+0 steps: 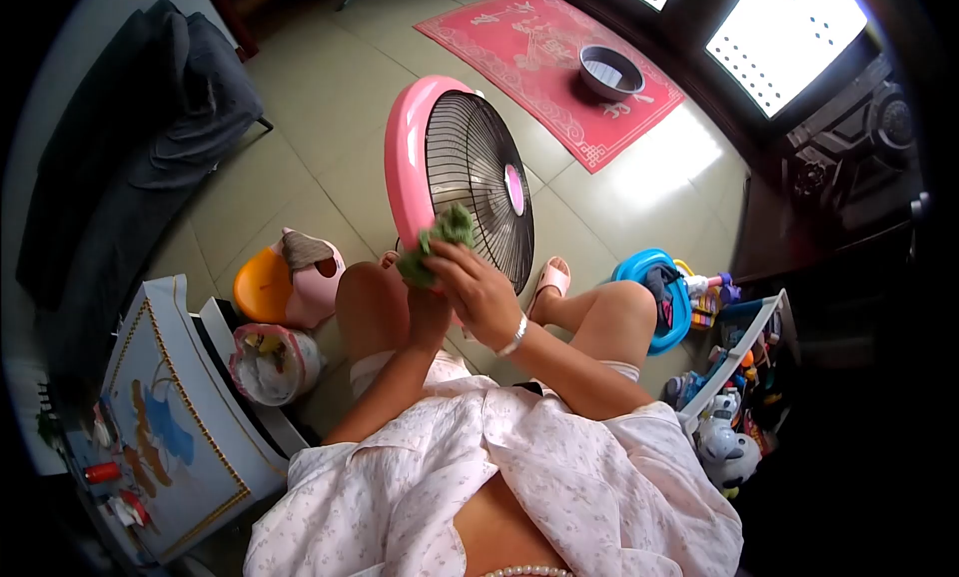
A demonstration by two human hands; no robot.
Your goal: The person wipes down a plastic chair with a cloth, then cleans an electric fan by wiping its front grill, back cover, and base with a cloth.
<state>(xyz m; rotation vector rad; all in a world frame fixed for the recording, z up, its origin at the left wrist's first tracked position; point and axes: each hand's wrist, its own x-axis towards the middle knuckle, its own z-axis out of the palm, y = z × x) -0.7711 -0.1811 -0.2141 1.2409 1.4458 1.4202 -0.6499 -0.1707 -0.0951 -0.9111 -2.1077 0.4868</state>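
Beads, cloth at fan rim (tiles beyond)

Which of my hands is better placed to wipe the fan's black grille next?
Probably your right hand: it is on the green cloth, which overlaps the black grille in this view. Your left hand sits farther left, below the pink rim, partly hidden, so its grip is unclear.

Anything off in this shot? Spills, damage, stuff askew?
No spill or breakage that I can see. Mildly odd: the grey basin sits on the red mat, where someone might trip over it. The pink fan looks tilted, but lens distortion may explain that.
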